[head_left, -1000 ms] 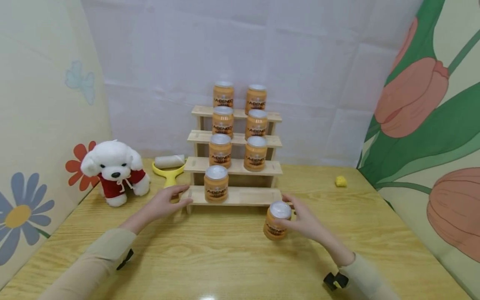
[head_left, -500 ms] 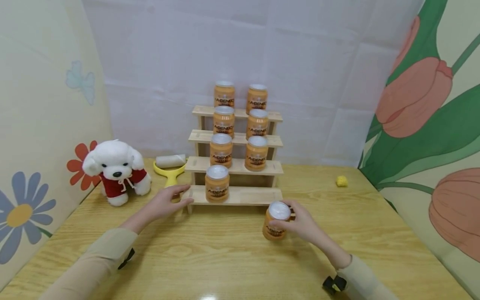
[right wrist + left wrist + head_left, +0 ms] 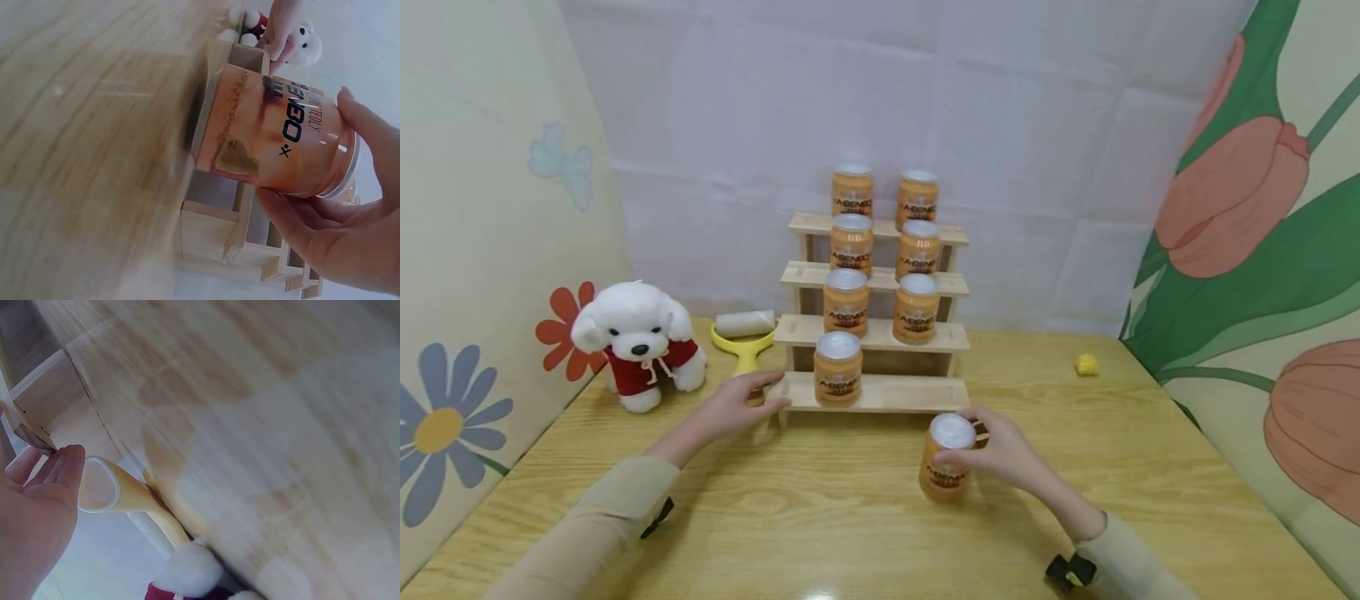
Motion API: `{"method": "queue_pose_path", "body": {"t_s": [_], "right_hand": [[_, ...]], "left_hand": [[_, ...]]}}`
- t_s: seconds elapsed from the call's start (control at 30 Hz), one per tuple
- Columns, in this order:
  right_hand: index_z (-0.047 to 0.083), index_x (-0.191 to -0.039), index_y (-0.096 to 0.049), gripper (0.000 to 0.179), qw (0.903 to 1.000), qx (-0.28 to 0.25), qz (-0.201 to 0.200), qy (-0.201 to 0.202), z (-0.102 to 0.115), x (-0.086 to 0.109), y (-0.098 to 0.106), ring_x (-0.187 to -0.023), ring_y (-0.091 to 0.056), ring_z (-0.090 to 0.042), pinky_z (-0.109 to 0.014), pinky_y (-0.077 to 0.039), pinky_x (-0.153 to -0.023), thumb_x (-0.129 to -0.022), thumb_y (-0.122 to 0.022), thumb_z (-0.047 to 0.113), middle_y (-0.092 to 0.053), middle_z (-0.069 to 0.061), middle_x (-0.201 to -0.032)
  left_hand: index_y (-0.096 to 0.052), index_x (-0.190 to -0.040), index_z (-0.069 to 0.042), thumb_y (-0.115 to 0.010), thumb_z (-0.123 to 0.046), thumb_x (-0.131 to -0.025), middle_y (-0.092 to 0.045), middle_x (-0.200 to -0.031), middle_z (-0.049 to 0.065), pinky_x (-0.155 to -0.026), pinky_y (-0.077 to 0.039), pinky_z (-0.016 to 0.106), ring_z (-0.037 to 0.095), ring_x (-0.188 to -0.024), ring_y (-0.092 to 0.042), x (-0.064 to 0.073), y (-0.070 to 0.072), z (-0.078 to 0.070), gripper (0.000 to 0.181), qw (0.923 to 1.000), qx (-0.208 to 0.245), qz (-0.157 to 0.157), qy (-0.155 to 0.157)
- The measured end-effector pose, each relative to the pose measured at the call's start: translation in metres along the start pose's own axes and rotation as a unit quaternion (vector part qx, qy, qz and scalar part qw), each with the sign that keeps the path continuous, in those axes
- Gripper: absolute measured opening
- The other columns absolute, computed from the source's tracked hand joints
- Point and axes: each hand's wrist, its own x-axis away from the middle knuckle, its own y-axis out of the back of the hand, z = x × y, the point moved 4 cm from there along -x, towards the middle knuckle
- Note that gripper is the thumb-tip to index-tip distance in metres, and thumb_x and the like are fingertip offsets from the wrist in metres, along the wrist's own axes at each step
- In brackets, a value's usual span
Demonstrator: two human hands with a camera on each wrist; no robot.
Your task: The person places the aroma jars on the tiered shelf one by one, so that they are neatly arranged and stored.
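An orange can with a silver lid is gripped near its top by my right hand, in front of the right end of a stepped wooden rack. The right wrist view shows thumb and fingers round this can; its base is close to the tabletop, and I cannot tell whether they touch. With my left hand I hold the left end of the rack's lowest board between thumb and fingers. One matching can stands on that board's left part, and several more fill the higher steps in pairs.
To the left sits a white plush dog in a red top. A yellow-handled lint roller lies between it and the rack. Far right on the wooden table is a small yellow lump. A white cloth hangs behind.
My right hand has brought the can slightly left and towards me, away from the rack. The left hand keeps its place at the rack's end; the whole view has shifted a little.
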Motion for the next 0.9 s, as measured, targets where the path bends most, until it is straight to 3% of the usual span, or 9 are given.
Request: {"method": "queue_pose_path", "body": {"t_s": [0.37, 0.9], "right_hand": [[0.007, -0.126, -0.056, 0.065, 0.9992, -0.030, -0.025, -0.005, 0.018, -0.008, 0.008, -0.091, -0.061, -0.018, -0.026, -0.054, -0.068, -0.073, -0.080, 0.036, -0.065, -0.010, -0.106], [0.016, -0.130, -0.054, 0.064, 0.9937, -0.080, -0.076, 0.015, 0.037, -0.042, 0.017, -0.100, -0.060, -0.024, -0.031, -0.055, -0.075, -0.075, -0.079, 0.034, -0.061, -0.010, -0.116]], "left_hand": [[-0.050, -0.131, 0.006, -0.061, -0.038, -0.091, -0.052, -0.132, 0.025, -0.098, -0.045, 0.051, 0.041, -0.121, -0.050, 0.001, -0.001, 0.001, 0.060, 1.0000, 0.000, -0.006, -0.006], [-0.050, -0.131, 0.006, -0.061, -0.037, -0.091, -0.052, -0.132, 0.025, -0.098, -0.045, 0.051, 0.042, -0.120, -0.050, 0.001, 0.000, 0.000, 0.060, 1.0000, 0.004, -0.002, -0.003]]}}
